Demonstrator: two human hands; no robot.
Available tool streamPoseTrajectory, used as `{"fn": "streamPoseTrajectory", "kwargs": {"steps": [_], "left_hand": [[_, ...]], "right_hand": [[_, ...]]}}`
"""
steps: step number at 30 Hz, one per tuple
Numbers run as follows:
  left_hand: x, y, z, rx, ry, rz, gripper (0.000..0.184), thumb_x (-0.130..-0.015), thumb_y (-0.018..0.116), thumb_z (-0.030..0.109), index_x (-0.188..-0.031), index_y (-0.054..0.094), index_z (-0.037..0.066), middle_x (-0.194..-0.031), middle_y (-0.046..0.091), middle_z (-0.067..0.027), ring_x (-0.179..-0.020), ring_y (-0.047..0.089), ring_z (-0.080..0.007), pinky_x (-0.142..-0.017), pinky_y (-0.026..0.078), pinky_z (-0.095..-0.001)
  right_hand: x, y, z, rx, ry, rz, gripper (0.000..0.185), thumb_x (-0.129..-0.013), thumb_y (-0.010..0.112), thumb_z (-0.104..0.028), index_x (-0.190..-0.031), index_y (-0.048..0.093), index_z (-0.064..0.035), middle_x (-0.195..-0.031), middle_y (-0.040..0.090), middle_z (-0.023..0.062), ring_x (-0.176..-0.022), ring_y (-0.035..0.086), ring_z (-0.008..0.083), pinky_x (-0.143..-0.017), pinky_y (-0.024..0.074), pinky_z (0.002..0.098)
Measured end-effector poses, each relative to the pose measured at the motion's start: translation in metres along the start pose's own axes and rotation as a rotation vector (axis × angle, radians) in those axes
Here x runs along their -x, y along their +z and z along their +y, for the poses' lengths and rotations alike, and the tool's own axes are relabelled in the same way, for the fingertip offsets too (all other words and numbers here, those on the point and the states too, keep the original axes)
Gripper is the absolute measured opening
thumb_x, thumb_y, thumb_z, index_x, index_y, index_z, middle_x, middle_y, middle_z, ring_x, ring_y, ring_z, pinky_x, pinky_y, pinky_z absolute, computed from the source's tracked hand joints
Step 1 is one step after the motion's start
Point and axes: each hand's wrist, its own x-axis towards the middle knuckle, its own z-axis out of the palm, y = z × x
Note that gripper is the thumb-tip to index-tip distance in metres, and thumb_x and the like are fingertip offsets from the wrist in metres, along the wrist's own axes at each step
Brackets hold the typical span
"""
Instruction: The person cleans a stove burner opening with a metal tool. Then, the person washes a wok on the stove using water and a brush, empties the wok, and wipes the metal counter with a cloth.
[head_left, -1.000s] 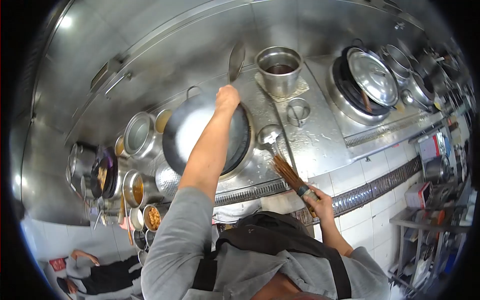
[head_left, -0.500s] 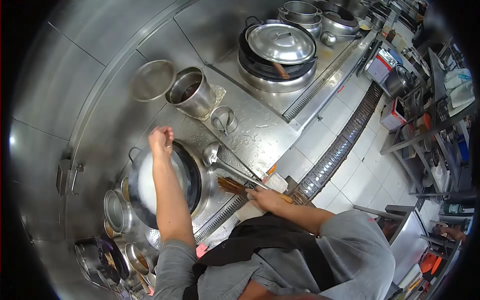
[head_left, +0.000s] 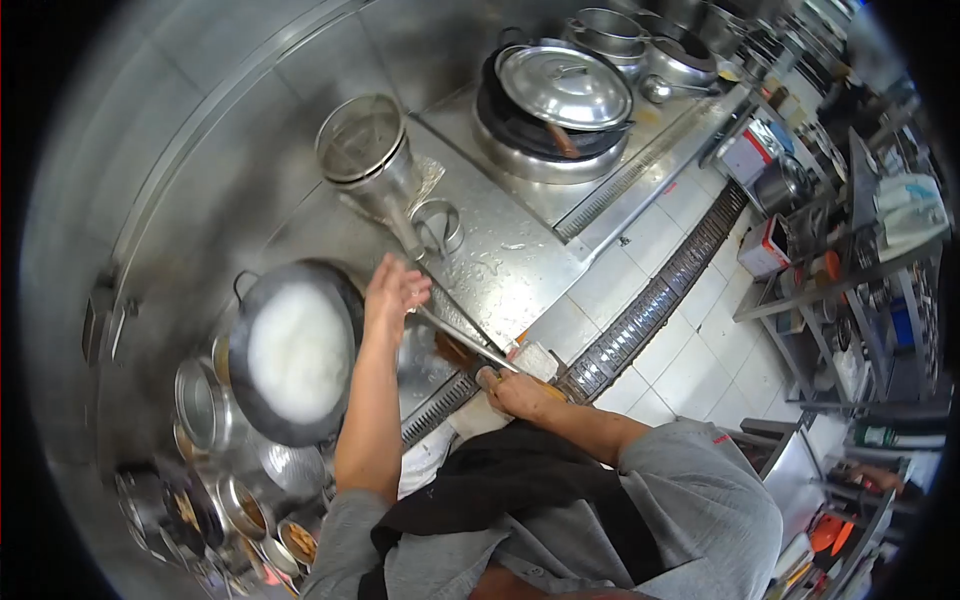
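Note:
My left hand (head_left: 392,292) is raised beside the wok (head_left: 345,290), its fingers apart and nothing visible in them. A round mesh strainer (head_left: 360,135) rests over the tall metal pot (head_left: 385,190), its handle ending just above that hand. White, foamy-looking contents (head_left: 300,350) fill much of the wok. Low on the counter, my right hand (head_left: 525,395) is closed around a bamboo wok brush (head_left: 457,350), its bristles blurred. A ladle's long metal handle (head_left: 465,340) passes across by the right hand; its bowl is hidden behind my left hand.
A lidded wok (head_left: 565,88) stands on the far burner. Beside the tall pot is a metal ring (head_left: 440,225). Several bowls and pans, including a metal bowl (head_left: 205,405), crowd the lower left. A floor drain grate (head_left: 650,300) runs along the right.
The strainer has gone from beside the tall pot to over it. My left hand has moved right, off the wok, its fingers opening. The view has shifted slightly; my right hand keeps the brush.

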Motion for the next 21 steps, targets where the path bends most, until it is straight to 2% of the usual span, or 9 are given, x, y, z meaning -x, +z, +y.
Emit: {"fn": "streamPoseTrajectory", "kwargs": {"steps": [3, 5, 6, 8, 11, 12, 14, 17, 21], "left_hand": [[0.087, -0.047, -0.033, -0.170, -0.060, -0.211, 0.042, -0.089, 0.054, 0.019, -0.126, 0.044, 0.002, -0.101, 0.060, -0.0113, -0.087, 0.062, -0.0218, -0.068, 0.053, -0.0309], [0.141, -0.097, -0.064, -0.347, -0.224, -0.340, 0.032, -0.090, 0.053, 0.020, -0.117, 0.056, 0.003, -0.097, 0.063, -0.0104, -0.086, 0.062, -0.0180, -0.066, 0.053, -0.0292], [0.169, -0.123, -0.081, -0.431, -0.321, -0.398, 0.030, -0.090, 0.053, 0.021, -0.112, 0.060, 0.003, -0.095, 0.064, -0.0097, -0.086, 0.062, -0.0165, -0.065, 0.053, -0.0281], [0.225, -0.177, -0.102, -0.622, -0.480, -0.201, 0.030, -0.089, 0.051, 0.025, -0.104, 0.063, 0.002, -0.090, 0.066, -0.0136, -0.082, 0.064, -0.0211, -0.064, 0.053, -0.0307], [0.301, -0.309, -0.216, -1.390, -0.257, 0.440, 0.035, -0.082, 0.049, 0.032, -0.083, 0.067, 0.001, -0.078, 0.064, -0.0218, -0.069, 0.063, -0.0356, -0.063, 0.052, -0.0442], [0.311, -0.308, -0.199, -1.335, -0.415, 0.825, 0.033, -0.081, 0.049, 0.029, -0.076, 0.066, 0.001, -0.073, 0.064, -0.0208, -0.068, 0.063, -0.0381, -0.066, 0.051, -0.0467], [0.330, -0.346, -0.217, -1.088, -0.429, 1.059, 0.043, -0.077, 0.055, 0.040, -0.087, 0.065, -0.001, -0.077, 0.064, -0.0228, -0.074, 0.063, -0.0390, -0.070, 0.050, -0.0452], [0.316, -0.382, -0.269, -1.112, -0.459, 1.106, 0.054, -0.069, 0.062, 0.045, -0.096, 0.063, -0.002, -0.083, 0.065, -0.0231, -0.075, 0.064, -0.0372, -0.071, 0.051, -0.0425], [0.298, -0.381, -0.259, -0.689, -0.543, 1.118, 0.060, -0.062, 0.069, 0.039, -0.103, 0.060, -0.004, -0.095, 0.064, -0.0217, -0.086, 0.064, -0.0314, -0.075, 0.050, -0.0382]], "right_hand": [[0.005, -0.001, 0.010, -0.002, -0.043, -0.133, 0.056, -0.083, 0.053, -0.034, -0.127, 0.039, -0.0032, -0.107, 0.056, 0.0242, -0.087, 0.060, 0.0387, -0.076, 0.0481, 0.0460], [0.001, 0.021, 0.030, -0.107, -0.210, 0.076, 0.047, -0.078, 0.062, -0.031, -0.118, 0.053, -0.0069, -0.106, 0.058, 0.0214, -0.096, 0.057, 0.0363, -0.084, 0.0458, 0.0419], [0.008, 0.000, 0.009, -0.153, -0.089, 0.094, 0.040, -0.077, 0.063, -0.027, -0.112, 0.058, -0.0079, -0.109, 0.058, 0.0200, -0.101, 0.055, 0.0356, -0.088, 0.0440, 0.0406], [0.007, -0.006, 0.018, -0.085, -0.242, 0.186, 0.034, -0.080, 0.062, -0.017, -0.112, 0.058, -0.0058, -0.109, 0.057, 0.0165, -0.096, 0.058, 0.0328, -0.083, 0.0475, 0.0378], [0.004, -0.022, 0.018, -0.155, -0.211, 0.143, 0.028, -0.080, 0.064, -0.011, -0.105, 0.060, 0.0017, -0.102, 0.060, 0.0158, -0.082, 0.063, 0.0234, -0.062, 0.0527, 0.0308], [0.003, -0.031, 0.008, -0.202, -0.190, 0.124, 0.028, -0.080, 0.064, -0.011, -0.105, 0.061, 0.0025, -0.100, 0.061, 0.0166, -0.077, 0.063, 0.0225, -0.063, 0.0522, 0.0298], [-0.004, -0.039, 0.009, -0.231, -0.202, 0.054, 0.028, -0.081, 0.064, -0.012, -0.104, 0.061, 0.0032, -0.098, 0.062, 0.0165, -0.073, 0.063, 0.0218, -0.063, 0.0513, 0.0297], [-0.020, -0.055, 0.019, -0.078, -0.350, 0.073, 0.025, -0.081, 0.062, -0.012, -0.103, 0.062, 0.0014, -0.094, 0.063, 0.0177, -0.068, 0.064, 0.0242, -0.055, 0.0499, 0.0300], [-0.016, -0.076, -0.004, 0.000, -0.294, 0.111, 0.021, -0.080, 0.063, -0.013, -0.096, 0.065, 0.0005, -0.078, 0.064, 0.0156, -0.064, 0.062, 0.0239, -0.057, 0.0489, 0.0330]]}}
